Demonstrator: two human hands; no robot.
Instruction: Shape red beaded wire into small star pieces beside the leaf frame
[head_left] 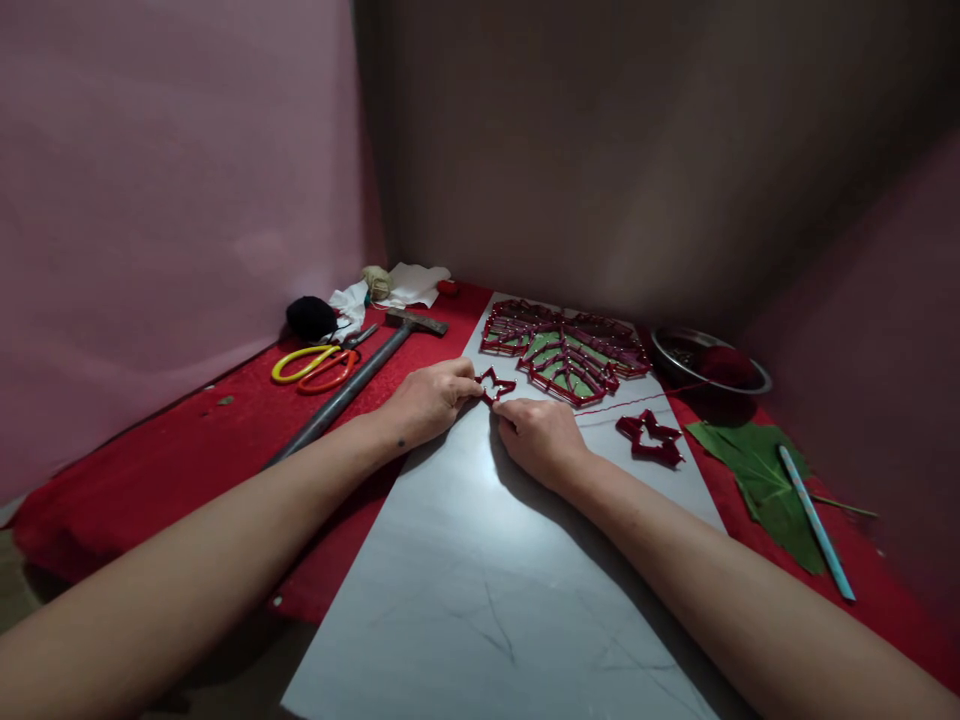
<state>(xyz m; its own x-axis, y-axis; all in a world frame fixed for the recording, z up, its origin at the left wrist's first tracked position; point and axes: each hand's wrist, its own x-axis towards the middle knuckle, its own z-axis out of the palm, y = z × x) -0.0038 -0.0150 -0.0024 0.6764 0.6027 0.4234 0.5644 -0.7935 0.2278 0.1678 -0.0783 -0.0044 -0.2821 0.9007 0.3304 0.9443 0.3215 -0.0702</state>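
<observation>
My left hand (435, 402) is closed at the left side of a small dark red thread star (496, 386) on a white marbled board (450, 590). Against the star's lower edge, the curled fingers of my right hand (541, 438) are pressed together. The fingertips of both hands partly cover the star. Just behind it is a big leaf figure (566, 352) of red thread on nails, with green areas inside. A second red thread star (649, 438) lies to the right of my right hand.
On the red cloth (180, 470) at left are a hammer (360, 375), yellow-and-orange scissors (322, 366), black yarn (311, 318) and beige twine (376, 283). At right stand a metal bowl (759, 377) with red yarn (726, 366), a green leaf (761, 480) and a light-blue pen (816, 522). Walls enclose the back.
</observation>
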